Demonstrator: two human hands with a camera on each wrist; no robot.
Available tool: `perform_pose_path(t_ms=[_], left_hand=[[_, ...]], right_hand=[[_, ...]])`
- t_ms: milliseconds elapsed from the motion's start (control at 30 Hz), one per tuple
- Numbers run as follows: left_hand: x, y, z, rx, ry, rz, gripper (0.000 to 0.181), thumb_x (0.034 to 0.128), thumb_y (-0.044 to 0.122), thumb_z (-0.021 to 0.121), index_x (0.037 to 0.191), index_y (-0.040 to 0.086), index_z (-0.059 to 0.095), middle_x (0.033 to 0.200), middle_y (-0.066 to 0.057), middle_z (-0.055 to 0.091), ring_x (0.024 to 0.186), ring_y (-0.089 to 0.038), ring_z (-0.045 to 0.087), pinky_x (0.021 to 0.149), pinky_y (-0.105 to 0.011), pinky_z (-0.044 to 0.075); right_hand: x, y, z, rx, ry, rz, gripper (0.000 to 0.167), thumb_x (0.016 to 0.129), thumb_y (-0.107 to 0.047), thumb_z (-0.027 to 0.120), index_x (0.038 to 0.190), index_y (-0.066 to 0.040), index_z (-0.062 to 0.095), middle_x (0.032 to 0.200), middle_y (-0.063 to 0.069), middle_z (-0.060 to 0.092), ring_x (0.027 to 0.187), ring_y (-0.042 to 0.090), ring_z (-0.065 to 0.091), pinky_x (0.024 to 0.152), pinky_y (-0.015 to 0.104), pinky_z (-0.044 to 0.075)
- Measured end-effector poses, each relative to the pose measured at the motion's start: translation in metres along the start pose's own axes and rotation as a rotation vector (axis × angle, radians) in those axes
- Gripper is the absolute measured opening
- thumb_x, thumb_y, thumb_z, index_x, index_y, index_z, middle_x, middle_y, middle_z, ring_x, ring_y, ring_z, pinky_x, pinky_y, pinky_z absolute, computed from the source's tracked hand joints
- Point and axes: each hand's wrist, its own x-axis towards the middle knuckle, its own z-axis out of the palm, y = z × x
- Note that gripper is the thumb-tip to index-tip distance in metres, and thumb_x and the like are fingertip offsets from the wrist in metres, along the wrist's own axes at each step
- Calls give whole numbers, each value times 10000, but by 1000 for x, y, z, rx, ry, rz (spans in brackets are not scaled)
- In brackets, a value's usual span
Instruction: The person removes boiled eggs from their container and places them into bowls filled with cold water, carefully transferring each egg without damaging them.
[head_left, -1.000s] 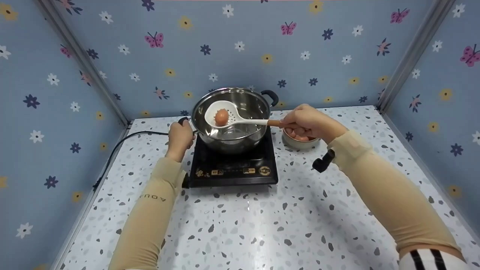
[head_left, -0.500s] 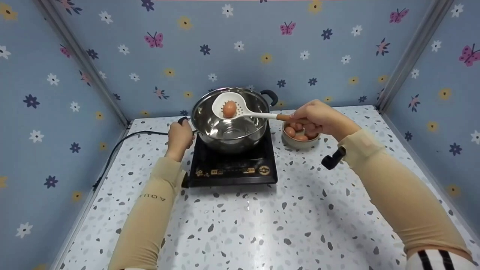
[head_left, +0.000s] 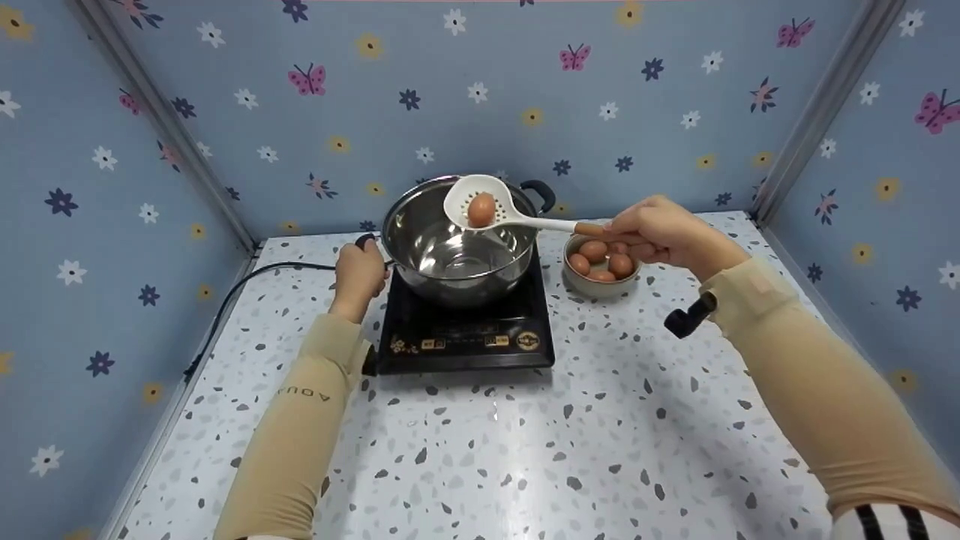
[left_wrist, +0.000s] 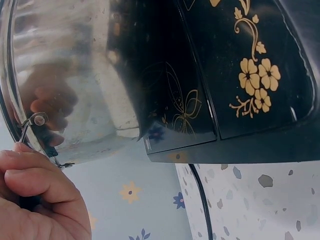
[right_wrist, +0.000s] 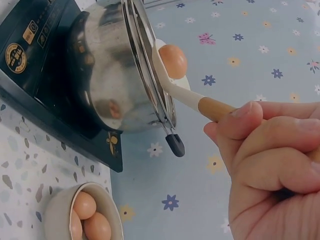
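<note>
In the head view my right hand [head_left: 656,231] grips the wooden handle of a white slotted spoon [head_left: 551,223]. A brown egg [head_left: 481,210] lies in the spoon's perforated bowl, over the right part of a steel pot [head_left: 461,289]. The right wrist view shows the egg [right_wrist: 173,62] raised at rim height, with my fingers curled round the handle. My left hand [head_left: 360,274] holds the pot's left black handle [head_left: 365,241]; the left wrist view has that hand [left_wrist: 40,195] beside the handle's metal bracket.
Under the pot is a black induction cooker [head_left: 465,345], its cord [head_left: 247,277] running left. To the right stands a bowl [head_left: 600,287] with several brown eggs [head_left: 595,251]. Patterned walls [head_left: 480,97] close off the back and sides of the speckled table [head_left: 495,465].
My right hand has moved right and slightly back, carrying the spoon and egg from mid-pot toward the pot's right rim. More of the egg bowl shows. My left hand stays put.
</note>
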Motion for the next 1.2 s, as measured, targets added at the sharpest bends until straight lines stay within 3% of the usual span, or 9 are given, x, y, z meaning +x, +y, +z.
perform_pose_path(t_ms=[67, 167, 700, 1200], left_hand=[[1, 0, 0, 2, 4, -6, 324, 1182, 282, 297, 1017, 67, 475, 566, 68, 543, 393, -46, 436, 448, -212, 407], [1, 1, 1, 8, 9, -15, 319, 1181, 284, 301, 1021, 70, 476, 566, 67, 546, 392, -46, 445, 445, -211, 412], [1, 0, 1, -19, 10, 3, 327, 1177, 275, 306, 1120, 7, 483, 572, 64, 543, 397, -51, 434, 439, -215, 401], [2, -4, 1, 7, 9, 19, 364, 1178, 293, 306, 1148, -13, 502, 577, 56, 546, 401, -70, 433, 462, -238, 405]], right_hand=[[-1, 1, -4, -26, 10, -10, 293, 1078, -140, 636, 864, -105, 832, 582, -43, 559, 436, 56, 321, 454, 214, 281], [-5, 3, -10, -44, 14, -18, 324, 1082, -153, 632, 800, -115, 787, 612, -19, 592, 425, 54, 317, 448, 218, 272], [-27, 10, -41, -96, 85, 17, 207, 1101, -220, 632, 1055, -123, 809, 714, -19, 655, 457, 55, 359, 462, 217, 313], [-43, 17, -65, -26, 106, 14, 210, 1113, -241, 636, 1100, -140, 820, 721, -21, 659, 459, 53, 365, 460, 211, 314]])
